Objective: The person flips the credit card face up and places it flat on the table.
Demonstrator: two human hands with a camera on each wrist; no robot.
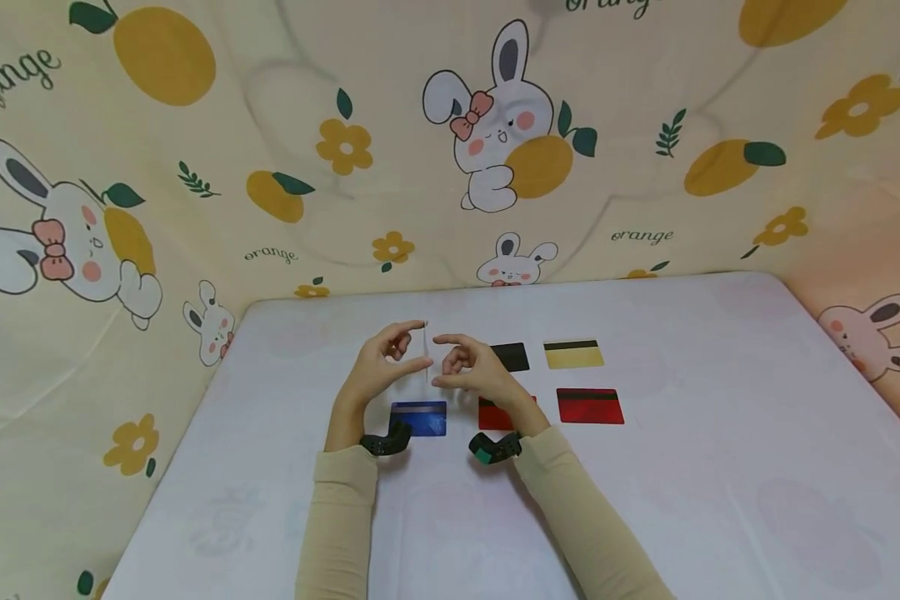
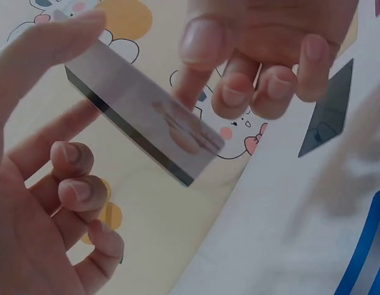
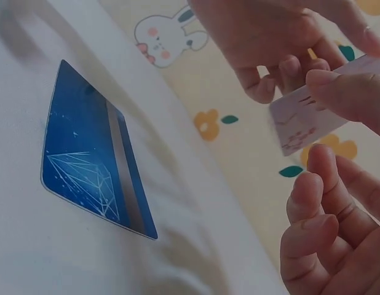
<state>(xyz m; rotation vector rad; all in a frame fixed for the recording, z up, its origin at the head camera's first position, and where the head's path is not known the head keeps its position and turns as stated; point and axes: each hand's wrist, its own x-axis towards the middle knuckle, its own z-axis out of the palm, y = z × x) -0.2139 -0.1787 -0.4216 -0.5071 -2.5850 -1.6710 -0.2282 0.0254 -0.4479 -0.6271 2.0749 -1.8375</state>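
Note:
My left hand (image 1: pixel 381 358) pinches a pale card (image 2: pixel 141 117) between thumb and index finger, holding it on edge above the table. A dark stripe runs along one long side, and pinkish print shows on the card in the right wrist view. My right hand (image 1: pixel 480 368) is raised just right of the card, thumb and index finger spread apart and their tips close to it. Its other fingers are bent. Below the hands a blue card (image 1: pixel 418 418) with a diamond drawing lies flat. Under the right wrist, a red card (image 1: pixel 495 414) is partly hidden.
On the white table (image 1: pixel 690 500), a black card (image 1: pixel 513 357) lies partly behind the right hand. A gold card (image 1: pixel 573 355) and another red card (image 1: pixel 590 407) lie further right. A patterned cloth (image 1: pixel 420 50) with rabbits and oranges hangs behind the table.

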